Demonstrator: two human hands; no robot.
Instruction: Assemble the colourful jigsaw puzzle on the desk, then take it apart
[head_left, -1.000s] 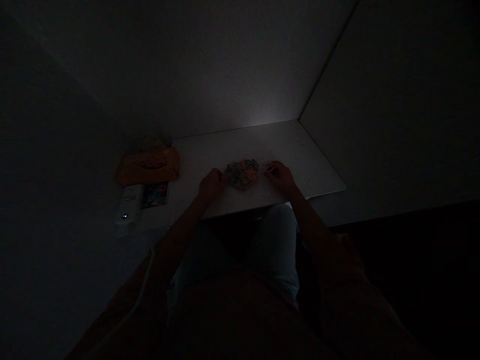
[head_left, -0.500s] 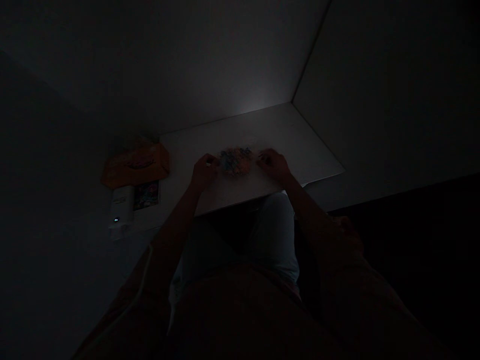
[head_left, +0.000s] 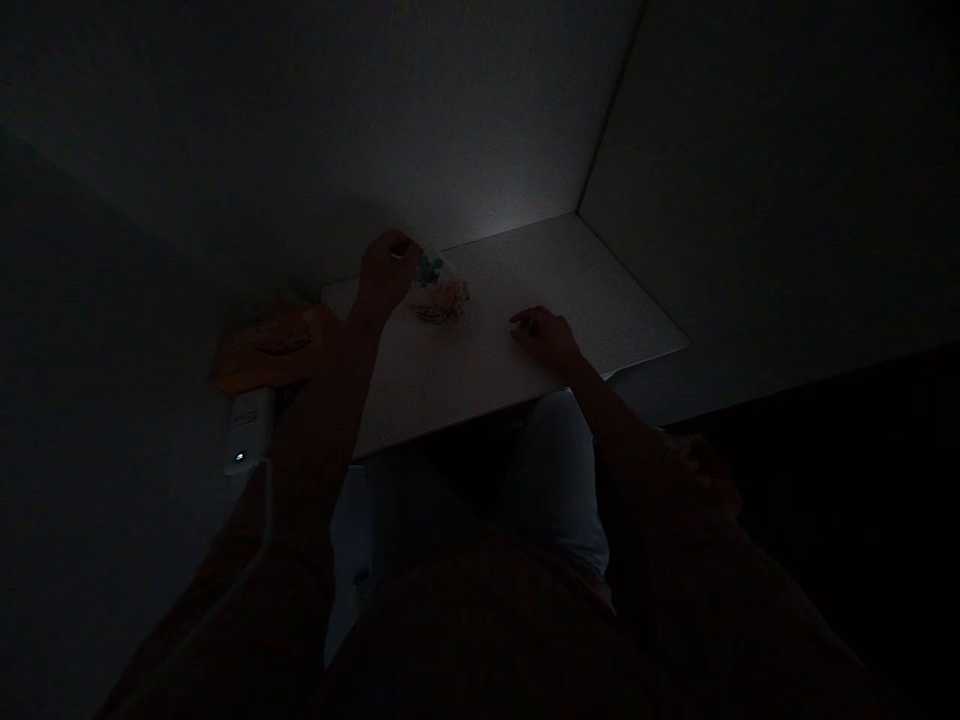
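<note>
The light is very dim. My left hand (head_left: 388, 268) is closed on the upper edge of a clear plastic bag (head_left: 451, 270) and holds it up above the table's far side. Inside the bag are several small teal and orange-pink pieces (head_left: 442, 300) that look like jigsaw pieces, gathered toward its bottom. Farther right, my right hand (head_left: 546, 334) hovers low over or rests on the table, fingers loosely bent and apart, with nothing visible in them. A gap of bare tabletop separates it from the bag.
Walls meet in a corner behind the white table (head_left: 435, 390). An orange box (head_left: 266, 350) lies at the table's left end. In front of it is a white device (head_left: 249, 425) with a small lit display. My left forearm partly covers a dark printed picture (head_left: 289, 397).
My left hand has moved up and left, lifting the bag, whose pieces have slid downward. The right hand has stayed nearly in place and is now apart from the bag.
</note>
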